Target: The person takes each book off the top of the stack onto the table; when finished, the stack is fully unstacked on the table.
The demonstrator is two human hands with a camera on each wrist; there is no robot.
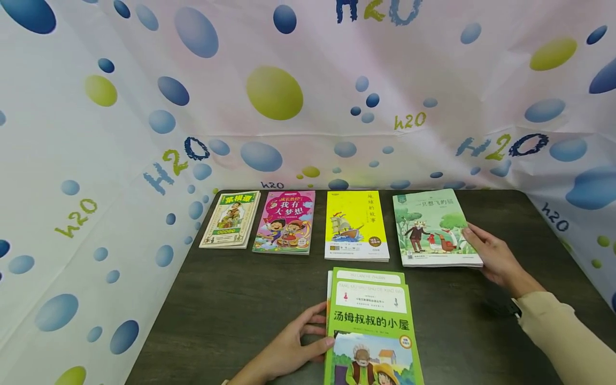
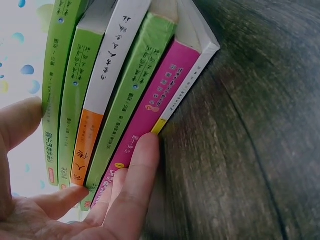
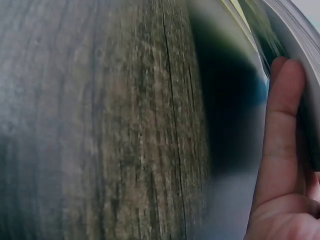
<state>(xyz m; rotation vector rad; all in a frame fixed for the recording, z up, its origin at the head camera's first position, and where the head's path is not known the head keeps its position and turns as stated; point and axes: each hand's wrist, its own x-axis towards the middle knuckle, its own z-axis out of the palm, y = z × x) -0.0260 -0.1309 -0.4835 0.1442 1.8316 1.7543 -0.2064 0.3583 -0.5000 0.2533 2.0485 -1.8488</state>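
Pale green book [image 1: 430, 230] at right of frame, around mid-height, cover up, at right end of the row along the far table edge. Gripped at its right edge by right hand [image 1: 495, 259]; in right wrist view, seen at right with a finger up against page edges. Unclear whether fully flat or slightly lifted at that edge. Stack of books [image 1: 370, 321] at bottom centre, green cover on top, lower end cut off by frame. Touched along its left side by left hand [image 1: 293, 342], with thumb and fingers spread loosely across the spines [image 2: 90, 130]: six in left wrist view, from green through white-orange and magenta to white-yellow. Next to pale green book, going left: yellow book [image 1: 356, 224] near centre, then pink book [image 1: 285, 222], then cream-and-green book [image 1: 230, 220], all cover up, with gaps between. Beige sleeve [image 1: 558, 331] at lower right, small dark object [image 1: 500, 306] by its cuff. Under everything, dark wood-grain table [image 1: 231, 299]. Behind and at both sides, white sheet [image 1: 327, 144] with blue and lime spots plus H2O lettering.
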